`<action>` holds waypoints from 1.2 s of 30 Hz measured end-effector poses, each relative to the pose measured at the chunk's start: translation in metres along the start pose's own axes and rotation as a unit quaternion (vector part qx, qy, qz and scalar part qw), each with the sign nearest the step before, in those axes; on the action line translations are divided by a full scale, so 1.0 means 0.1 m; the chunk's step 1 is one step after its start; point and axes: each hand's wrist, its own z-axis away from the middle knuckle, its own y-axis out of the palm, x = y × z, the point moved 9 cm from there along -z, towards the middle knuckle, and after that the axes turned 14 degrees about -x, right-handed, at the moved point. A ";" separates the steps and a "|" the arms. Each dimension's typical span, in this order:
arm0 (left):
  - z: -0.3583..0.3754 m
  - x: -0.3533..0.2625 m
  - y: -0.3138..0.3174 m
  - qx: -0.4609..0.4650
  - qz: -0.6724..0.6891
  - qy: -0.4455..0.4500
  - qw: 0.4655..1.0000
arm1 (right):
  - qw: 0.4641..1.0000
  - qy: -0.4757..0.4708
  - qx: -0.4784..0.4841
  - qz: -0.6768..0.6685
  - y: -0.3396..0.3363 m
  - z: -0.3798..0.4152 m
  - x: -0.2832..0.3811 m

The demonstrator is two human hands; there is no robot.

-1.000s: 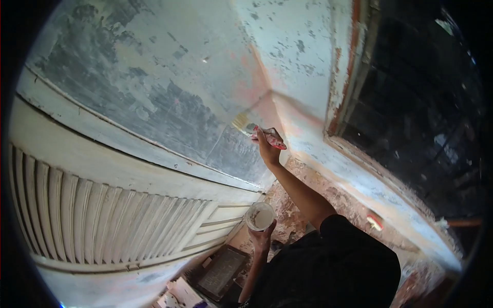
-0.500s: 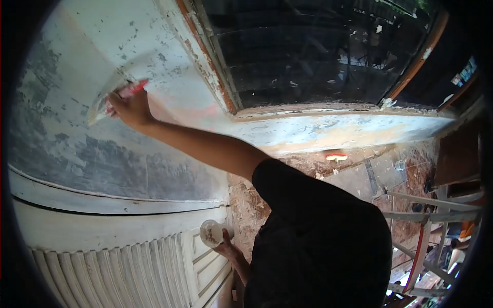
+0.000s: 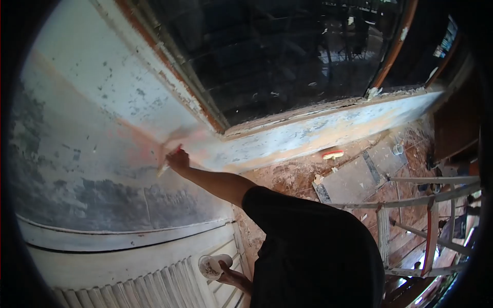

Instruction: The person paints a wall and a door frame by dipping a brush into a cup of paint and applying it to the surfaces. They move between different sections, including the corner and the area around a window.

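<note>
My right hand (image 3: 177, 159) is closed around a paintbrush with a red handle, at the end of my outstretched arm. The brush's pale, yellowish tip (image 3: 163, 170) is right at the wall (image 3: 128, 174), which is patchy white, grey and faint pink. This is just left of the corner below the window. Much of the handle is hidden inside my fist. Lower down, near the white slatted door, my left hand (image 3: 231, 275) grips a whitish plastic cup (image 3: 214, 266). The cup is tilted with its mouth facing me, and greyish residue shows inside.
A dark window (image 3: 287, 56) with a worn wooden frame is above. The slatted door (image 3: 133, 287) stands at lower left. On the dusty floor lie a red and yellow block-shaped item (image 3: 333, 154), flat boards (image 3: 349, 182) and a small clear container (image 3: 397, 149). A ladder (image 3: 431, 236) stands at right.
My right hand has moved the brush rightward and down along the wall towards the corner. The left hand still holds the cup, slightly lower in view. The whole view has shifted.
</note>
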 end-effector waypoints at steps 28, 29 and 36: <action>-0.03 0.26 0.47 -0.015 0.021 -0.085 0.996 | 0.781 0.202 0.161 -0.569 0.38 -0.24 0.77; -0.02 0.14 0.55 -0.008 0.022 -0.092 0.996 | 0.778 0.225 0.116 -0.575 0.32 -0.19 0.49; -0.13 -0.04 0.81 0.030 -0.038 -0.058 0.997 | 0.955 -0.219 -0.074 -0.188 -0.23 -0.51 1.32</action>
